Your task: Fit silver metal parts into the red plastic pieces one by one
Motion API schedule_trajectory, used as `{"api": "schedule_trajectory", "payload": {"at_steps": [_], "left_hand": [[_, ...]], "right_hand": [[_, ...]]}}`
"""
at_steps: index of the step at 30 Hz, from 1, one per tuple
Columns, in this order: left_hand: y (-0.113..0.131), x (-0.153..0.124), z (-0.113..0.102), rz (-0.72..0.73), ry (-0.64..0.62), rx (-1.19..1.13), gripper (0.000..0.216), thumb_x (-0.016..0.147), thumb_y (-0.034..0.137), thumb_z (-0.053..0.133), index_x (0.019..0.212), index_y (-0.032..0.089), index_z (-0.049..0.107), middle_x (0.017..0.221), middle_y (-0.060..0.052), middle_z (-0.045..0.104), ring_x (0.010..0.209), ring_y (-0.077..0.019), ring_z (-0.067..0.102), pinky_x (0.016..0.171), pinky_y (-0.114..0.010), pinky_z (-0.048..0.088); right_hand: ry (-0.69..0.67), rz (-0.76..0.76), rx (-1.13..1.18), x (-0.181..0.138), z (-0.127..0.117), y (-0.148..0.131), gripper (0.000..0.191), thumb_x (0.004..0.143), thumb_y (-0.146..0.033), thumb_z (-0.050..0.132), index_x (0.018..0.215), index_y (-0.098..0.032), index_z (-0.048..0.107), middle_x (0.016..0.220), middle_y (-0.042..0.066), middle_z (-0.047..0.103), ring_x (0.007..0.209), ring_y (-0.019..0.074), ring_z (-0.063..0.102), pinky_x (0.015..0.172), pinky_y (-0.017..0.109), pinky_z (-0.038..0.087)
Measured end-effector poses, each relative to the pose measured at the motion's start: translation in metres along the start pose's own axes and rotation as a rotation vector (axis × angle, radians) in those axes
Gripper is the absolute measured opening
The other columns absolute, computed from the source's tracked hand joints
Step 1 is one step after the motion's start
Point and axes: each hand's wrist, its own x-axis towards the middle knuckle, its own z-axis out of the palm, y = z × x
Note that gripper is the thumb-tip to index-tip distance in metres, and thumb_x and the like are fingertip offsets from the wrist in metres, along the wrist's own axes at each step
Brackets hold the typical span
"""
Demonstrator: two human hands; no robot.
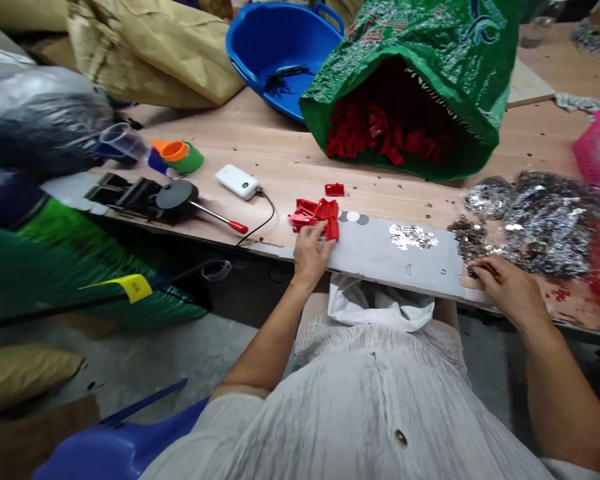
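The red plastic pieces (314, 212) lie in a small heap at the left end of a grey board (370, 248), near the front edge of the surface (280, 150). One loose red piece (335, 190) lies just beyond them, apart from the heap. The left hand (311, 253) reaches in from the near side; handling here calls for a light touch, lifting one piece by its sides so that its neighbours stay put. This hand is partly open, its thumb spread from the fingers, and its fingertips meet the nearest pieces (whether it grips one, I cannot tell).

At the board's right end, the right hand (511, 288) is at the edge of a dark pile of small metal pieces (471, 237). Its fingers are bent and drawn in toward the thumb, near something small and dark; whether they have hold of it is unclear. A fingertip pinch should suit such flat bits better than a scoop.

Between the hands, brighter metal pieces (413, 237) are spread on the board. Farther out, a clear bag of metal pieces (555, 223) sits right of the pile, and a green sack (460, 37) gapes behind, with more red pieces inside.
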Motion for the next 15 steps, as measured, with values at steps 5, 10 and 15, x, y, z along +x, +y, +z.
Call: {"api": "schedule_trajectory", "payload": {"at_steps": [5, 10, 15], "left_hand": [[0.005, 0.001, 0.009, 0.035, -0.010, 0.127, 0.039, 0.083, 0.032, 0.072, 0.119, 0.020, 0.068, 0.110, -0.013, 0.057, 0.102, -0.0284, 0.056, 0.095, -0.042, 0.047], [0.010, 0.002, 0.014, 0.062, -0.015, 0.098, 0.023, 0.084, 0.035, 0.069, 0.100, 0.019, 0.071, 0.109, -0.015, 0.060, 0.102, -0.0304, 0.054, 0.094, -0.044, 0.044], [0.010, 0.001, 0.011, -0.010, 0.001, -0.113, 0.006, 0.081, 0.025, 0.066, 0.085, 0.020, 0.064, 0.099, -0.009, 0.065, 0.098, -0.0257, 0.058, 0.093, -0.039, 0.044]], "right_hand": [[-0.020, -0.159, 0.047, 0.001, 0.003, 0.011, 0.022, 0.091, -0.038, 0.050, 0.100, -0.027, 0.067, 0.105, 0.008, 0.071, 0.099, 0.0312, 0.066, 0.083, 0.047, 0.051], [-0.023, -0.149, 0.037, 0.002, 0.005, 0.012, 0.021, 0.092, -0.039, 0.051, 0.099, -0.027, 0.067, 0.105, 0.008, 0.071, 0.098, 0.0311, 0.066, 0.082, 0.047, 0.051], [-0.022, -0.159, 0.043, 0.002, 0.003, 0.005, 0.022, 0.091, -0.032, 0.049, 0.100, -0.023, 0.066, 0.102, 0.009, 0.069, 0.101, 0.0287, 0.065, 0.088, 0.044, 0.050]]}}
